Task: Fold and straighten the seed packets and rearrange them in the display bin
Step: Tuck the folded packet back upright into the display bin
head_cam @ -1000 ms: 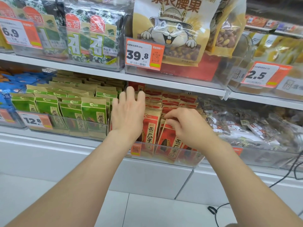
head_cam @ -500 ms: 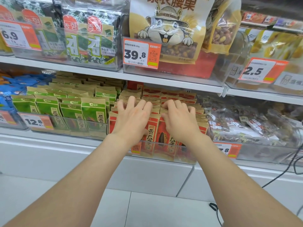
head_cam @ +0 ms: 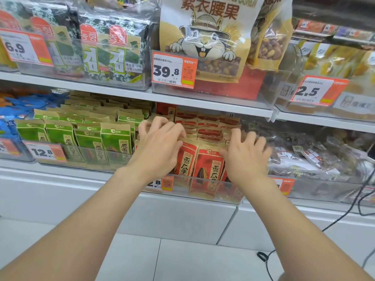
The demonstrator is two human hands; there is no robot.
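Several red and tan seed packets [head_cam: 209, 165] stand in rows inside a clear display bin [head_cam: 203, 191] on the lower shelf. My left hand [head_cam: 158, 147] rests on the tops of the packets at the bin's left side, fingers curled and spread. On the right side of the bin, my right hand [head_cam: 246, 157] presses on the packet tops, fingers apart and slightly blurred. Neither hand lifts a packet. The front packets between my hands stand upright and show a sunflower seed picture.
A bin of green seed packets [head_cam: 91, 138] stands directly to the left, with a 12.8 price tag [head_cam: 45, 152]. Clear bags of snacks [head_cam: 308, 157] lie to the right. The shelf above [head_cam: 203, 103] hangs close over the bin, carrying cashew bags [head_cam: 205, 37] and seaweed packs [head_cam: 109, 49].
Both hands have spread apart along the packet tops, the left toward the bin's left side and the right toward its right. The front packets now show between them.
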